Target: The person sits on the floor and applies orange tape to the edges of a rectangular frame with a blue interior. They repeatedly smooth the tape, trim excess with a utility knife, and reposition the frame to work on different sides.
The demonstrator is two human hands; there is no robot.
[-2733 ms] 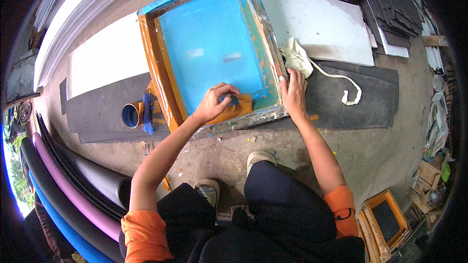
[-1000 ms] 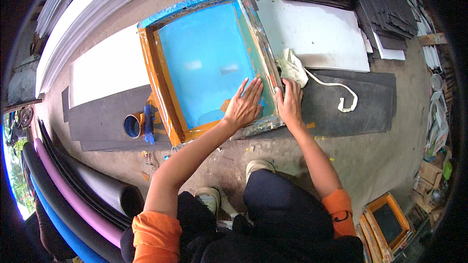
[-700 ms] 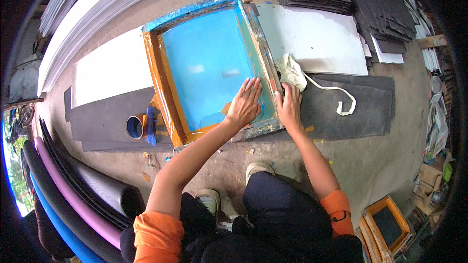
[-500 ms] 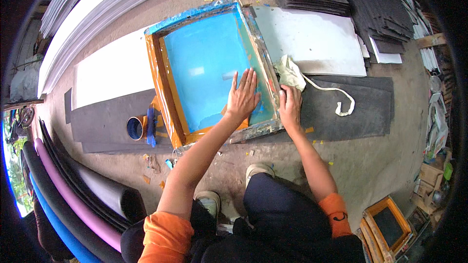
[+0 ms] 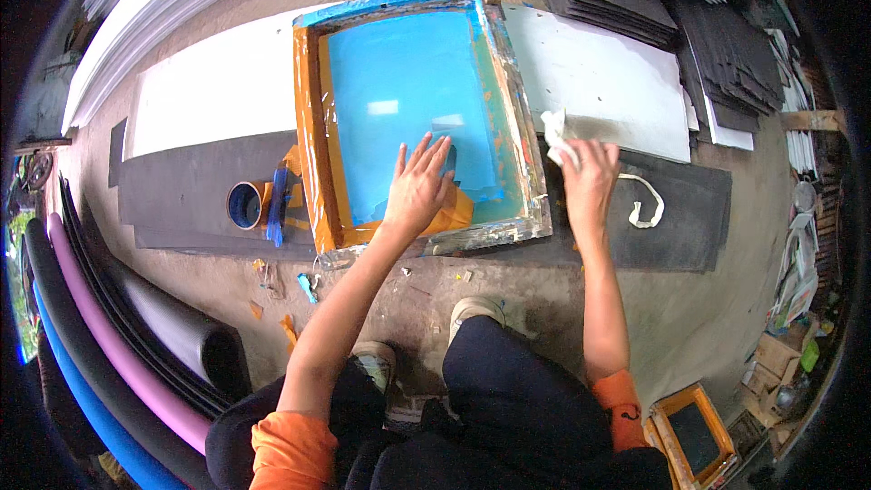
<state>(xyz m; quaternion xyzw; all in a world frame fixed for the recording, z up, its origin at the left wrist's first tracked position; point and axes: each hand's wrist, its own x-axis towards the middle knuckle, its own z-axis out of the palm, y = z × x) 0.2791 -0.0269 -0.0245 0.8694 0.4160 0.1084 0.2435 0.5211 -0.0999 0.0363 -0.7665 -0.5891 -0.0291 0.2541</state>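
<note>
A wooden screen-printing frame [image 5: 308, 132] with a blue mesh [image 5: 404, 73] lies before me, its edges covered in blue paint and brown tape. Over the lower part of the mesh is my left hand [image 5: 417, 186], fingers stretched and holding nothing; whether it touches the mesh I cannot tell. To the right of the frame, my right hand [image 5: 592, 181] pinches a crumpled white cloth [image 5: 554, 132]. A long thin strip of the same pale colour [image 5: 655, 204] curls on the dark sheet beyond that hand.
White sheets [image 5: 218, 82] and dark sheets [image 5: 200, 191] lie under and beside the frame. A pot with blue inside [image 5: 246, 205] and a blue-stained brush [image 5: 277, 209] sit left of it. Rolled sheets [image 5: 118, 308] stand at lower left; smaller frames [image 5: 697, 431] lie at lower right.
My right hand has left the frame's right edge and picked up the white cloth. My left hand has shifted left and nearer over the mesh. The view has moved slightly.
</note>
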